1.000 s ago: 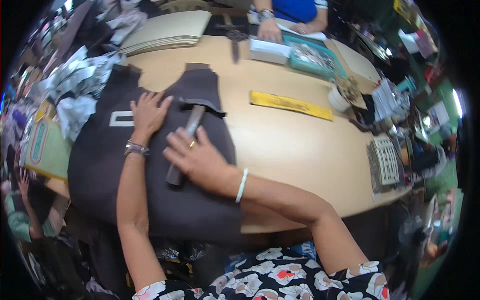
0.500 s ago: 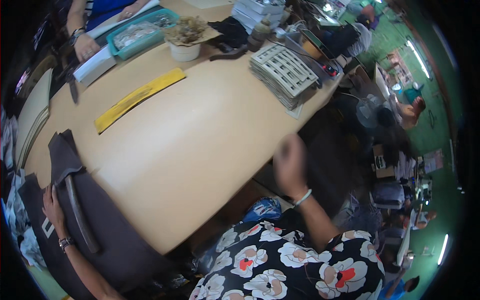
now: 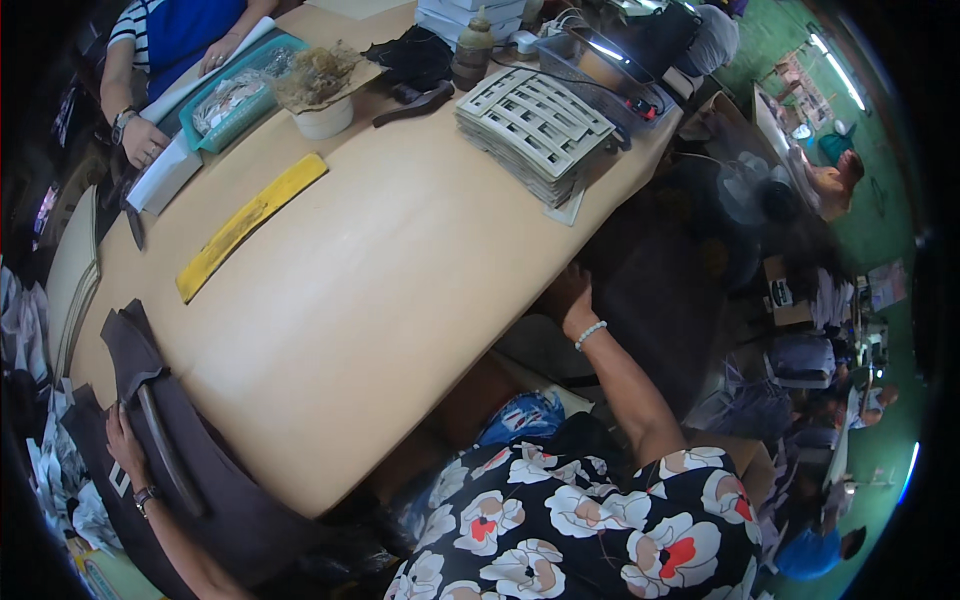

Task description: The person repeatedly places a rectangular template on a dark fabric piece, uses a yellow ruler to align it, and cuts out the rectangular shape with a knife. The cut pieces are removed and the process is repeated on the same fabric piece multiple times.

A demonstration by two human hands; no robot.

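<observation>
My left hand (image 3: 124, 446) lies flat on a dark brown sheet (image 3: 225, 500), which looks like leather, at the table's left near corner. Its fingers are stretched out beside a rounded, handle-like dark strip (image 3: 168, 445) on the sheet. A folded dark brown flap (image 3: 135, 345) sits just beyond the strip's far end. My right hand (image 3: 572, 300), with a beaded bracelet on the wrist, is at the table's near right edge, reaching down beside it. The edge and shadow hide its fingers, so I cannot tell if it holds anything.
A yellow curved strip (image 3: 250, 228) lies on the table (image 3: 330, 310). At the far right are stacked slotted pale sheets (image 3: 535, 120); a white pot (image 3: 326, 118) and teal tray (image 3: 200, 130) stand at the back. A co-worker's hand (image 3: 145, 145) rests by a white box (image 3: 168, 175).
My right hand, blurred and raised beside the table edge before, has moved down to the edge. My left hand stays flat on the dark sheet. The whole view has shifted slightly.
</observation>
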